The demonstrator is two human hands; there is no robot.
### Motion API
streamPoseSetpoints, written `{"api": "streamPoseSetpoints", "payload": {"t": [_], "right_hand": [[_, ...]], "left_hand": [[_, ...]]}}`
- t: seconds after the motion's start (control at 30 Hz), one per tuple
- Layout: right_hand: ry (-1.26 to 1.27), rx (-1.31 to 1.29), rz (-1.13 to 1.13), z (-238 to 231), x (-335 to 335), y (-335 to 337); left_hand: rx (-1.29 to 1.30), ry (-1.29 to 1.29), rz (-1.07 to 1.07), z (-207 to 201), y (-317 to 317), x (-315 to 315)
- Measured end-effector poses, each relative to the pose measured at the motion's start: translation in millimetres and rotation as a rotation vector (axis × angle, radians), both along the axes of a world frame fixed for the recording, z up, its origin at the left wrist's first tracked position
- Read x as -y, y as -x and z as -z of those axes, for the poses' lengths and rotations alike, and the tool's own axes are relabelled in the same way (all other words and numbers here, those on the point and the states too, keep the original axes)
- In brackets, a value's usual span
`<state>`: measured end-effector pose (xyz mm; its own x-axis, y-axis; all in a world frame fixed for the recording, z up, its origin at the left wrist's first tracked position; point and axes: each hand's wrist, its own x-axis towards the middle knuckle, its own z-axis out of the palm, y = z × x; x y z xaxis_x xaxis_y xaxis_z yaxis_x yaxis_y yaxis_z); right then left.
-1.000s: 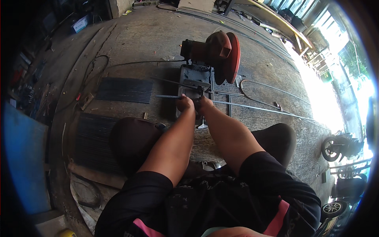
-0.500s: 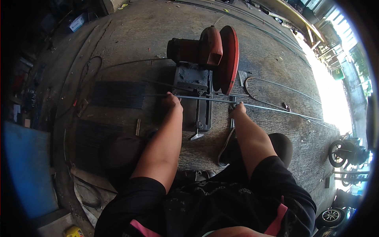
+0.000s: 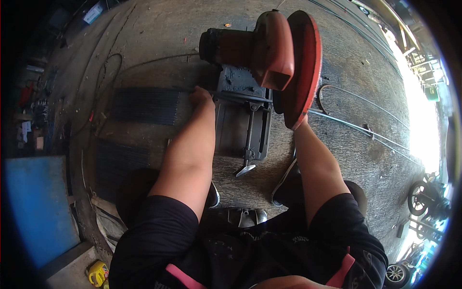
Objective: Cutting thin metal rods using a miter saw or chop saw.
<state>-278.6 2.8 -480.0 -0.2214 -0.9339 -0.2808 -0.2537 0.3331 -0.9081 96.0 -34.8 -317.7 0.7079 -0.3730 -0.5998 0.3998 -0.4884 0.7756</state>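
A chop saw with an orange-red motor housing (image 3: pixel 274 45) and a round red blade guard (image 3: pixel 312 62) stands on the floor before me. On its dark base (image 3: pixel 233 132) sits a clamp with a screw and a metal handle (image 3: pixel 245 170). A long thin metal rod (image 3: pixel 344 121) crosses the base under the guard and runs out to the right. My left hand (image 3: pixel 202 98) is closed on the rod at the left of the base. My right hand (image 3: pixel 302 123) lies behind the guard's lower edge, its fingers hidden.
Dark cut rods (image 3: pixel 144 105) lie side by side on the floor at left, with another bundle (image 3: pixel 122 159) nearer. A bent cable-like loop (image 3: pixel 321 94) and long rods (image 3: pixel 356 26) lie to the right and far right. A blue panel (image 3: pixel 41 207) stands at left.
The saw now appears larger and higher in view, and its guard has come to cover my right hand. My left hand is slightly farther up and left in the picture.
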Motion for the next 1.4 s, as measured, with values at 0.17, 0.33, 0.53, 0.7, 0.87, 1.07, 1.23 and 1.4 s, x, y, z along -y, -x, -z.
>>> {"api": "streamPoseSetpoints", "payload": {"t": [0.17, 0.33, 0.53, 0.7, 0.87, 1.07, 1.23, 1.4], "right_hand": [[-0.060, -0.486, -0.115, -28.8, 33.3, -6.6], [-0.287, 0.351, 0.505, -67.5, 57.9, -17.0], [-0.291, 0.364, 0.511, -67.5, 49.2, -27.0], [-0.296, 0.369, 0.519, -70.6, 50.6, -24.5], [-0.299, 0.376, 0.532, -69.5, 44.2, -23.9], [-0.305, 0.381, 0.536, -68.2, 43.2, -22.5], [-0.306, 0.383, 0.537, -68.9, 43.2, -23.6], [-0.305, 0.387, 0.537, -68.0, 42.2, -23.6]], "left_hand": [[-0.007, -0.018, -0.026, 50.9, -19.9, 34.0], [0.174, -0.116, 0.059, 92.7, -32.5, 33.5], [0.417, 0.013, 0.341, 99.8, -49.8, -5.4], [0.447, -0.048, 0.238, 74.4, -33.6, -3.0], [-0.194, 0.100, 0.010, 70.8, -29.5, -13.2], [-0.565, 0.502, 0.135, 90.2, -43.1, -14.9], [-0.633, 0.412, 0.013, 88.2, -41.2, -19.5], [-0.595, 0.370, 0.032, 92.0, -41.3, -28.2]]}}
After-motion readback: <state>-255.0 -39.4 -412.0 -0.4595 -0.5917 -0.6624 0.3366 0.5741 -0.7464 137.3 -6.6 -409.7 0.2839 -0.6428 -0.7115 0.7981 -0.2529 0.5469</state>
